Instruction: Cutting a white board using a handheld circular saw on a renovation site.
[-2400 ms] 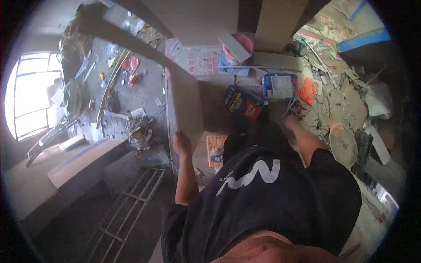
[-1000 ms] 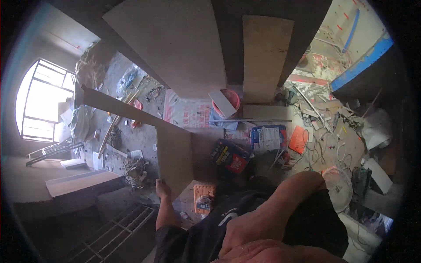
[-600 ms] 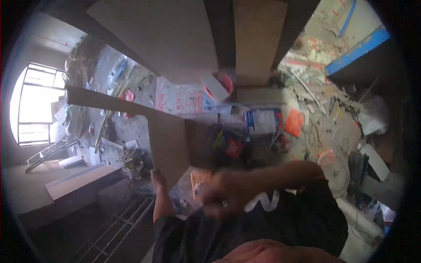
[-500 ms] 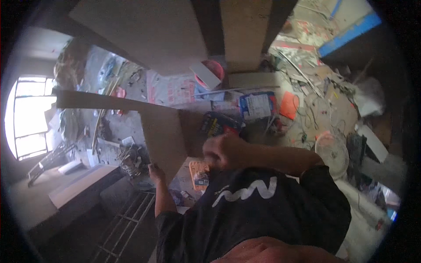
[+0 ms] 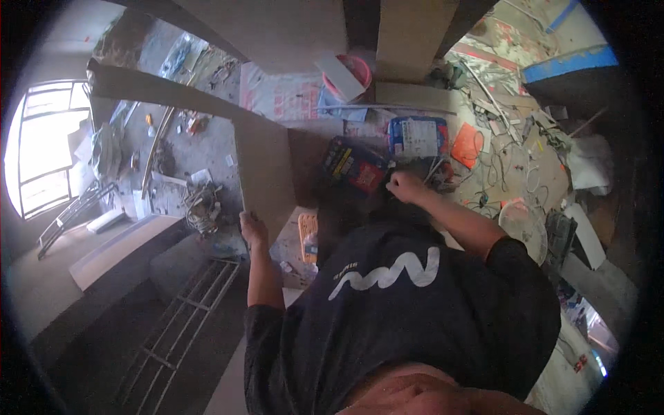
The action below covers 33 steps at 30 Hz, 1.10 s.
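My left hand (image 5: pixel 252 227) grips the lower left edge of a pale upright board (image 5: pixel 266 173), whose long upper part reaches out to the upper left. My right hand (image 5: pixel 407 188) is closed in front of my body; something small and pale shows at its fingertips, too small to name. Just beyond it lie a dark printed bag (image 5: pixel 353 166) and a blue bag with a pale label (image 5: pixel 418 138), with some thin rods and cords beside them. An orange tray-like item (image 5: pixel 306 238) lies between the board and my dark shirt.
A pink bucket (image 5: pixel 360 66) with an offcut across it stands ahead, below tall panels (image 5: pixel 408 28). Rubble, cables and a fan-like round object (image 5: pixel 519 225) crowd the right. At left are a bright window (image 5: pixel 48 149), a metal ladder-like frame (image 5: pixel 183 325) and scattered debris.
My right hand has moved from near my chest outward to the right, toward the bags. My left hand stays on the board. The view has tilted, shifting the panels upward.
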Available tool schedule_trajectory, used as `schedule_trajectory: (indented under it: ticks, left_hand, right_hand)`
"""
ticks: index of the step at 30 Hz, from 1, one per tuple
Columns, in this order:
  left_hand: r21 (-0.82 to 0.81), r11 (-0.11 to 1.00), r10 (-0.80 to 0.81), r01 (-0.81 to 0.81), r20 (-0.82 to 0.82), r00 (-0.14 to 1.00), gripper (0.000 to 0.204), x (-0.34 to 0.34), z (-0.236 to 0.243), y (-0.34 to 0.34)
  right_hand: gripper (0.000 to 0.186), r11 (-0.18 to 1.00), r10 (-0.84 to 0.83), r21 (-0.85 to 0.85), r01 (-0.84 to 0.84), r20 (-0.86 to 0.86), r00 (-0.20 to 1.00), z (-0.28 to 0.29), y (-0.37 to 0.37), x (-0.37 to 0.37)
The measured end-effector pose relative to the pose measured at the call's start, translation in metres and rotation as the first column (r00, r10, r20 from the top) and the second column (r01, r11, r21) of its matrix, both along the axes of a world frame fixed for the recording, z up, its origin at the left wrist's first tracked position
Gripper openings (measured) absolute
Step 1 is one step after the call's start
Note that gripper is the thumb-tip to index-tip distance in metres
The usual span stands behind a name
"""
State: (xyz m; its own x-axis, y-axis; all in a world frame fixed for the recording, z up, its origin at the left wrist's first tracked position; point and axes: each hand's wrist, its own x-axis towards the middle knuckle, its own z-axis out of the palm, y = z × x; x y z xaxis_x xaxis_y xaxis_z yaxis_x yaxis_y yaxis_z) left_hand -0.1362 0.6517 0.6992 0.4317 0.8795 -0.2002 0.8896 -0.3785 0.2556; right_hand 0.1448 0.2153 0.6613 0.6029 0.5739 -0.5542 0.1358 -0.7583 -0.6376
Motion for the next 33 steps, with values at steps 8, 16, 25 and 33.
schedule_trajectory:
  ticks: [8, 16, 25, 33]
  left_hand:
    - [-0.190, 0.860, -0.452, 0.473, 0.146, 0.880, 0.024, -0.012, -0.002, 0.062]
    - [-0.392, 0.819, -0.287, 0.419, 0.353, 0.890, 0.030, -0.017, -0.037, 0.093]
    - [-0.012, 0.910, -0.414, 0.413, 0.002, 0.911, 0.033, -0.019, -0.024, 0.094]
    - [-0.065, 0.662, -0.466, 0.747, -0.816, 0.342, 0.030, 0.024, -0.100, 0.107]
  right_hand:
    - [0.045, 0.925, -0.071, -0.378, -0.031, -0.253, 0.965, -0.036, 0.024, -0.060]
    - [0.048, 0.887, 0.451, 0.142, -0.439, -0.066, 0.890, -0.063, 0.010, -0.212]
    - [0.050, 0.943, 0.044, 0.296, 0.154, -0.568, 0.822, 0.019, -0.009, -0.249]
    - [0.050, 0.922, -0.198, -0.169, 0.349, -0.979, 0.049, -0.073, -0.093, -0.163]
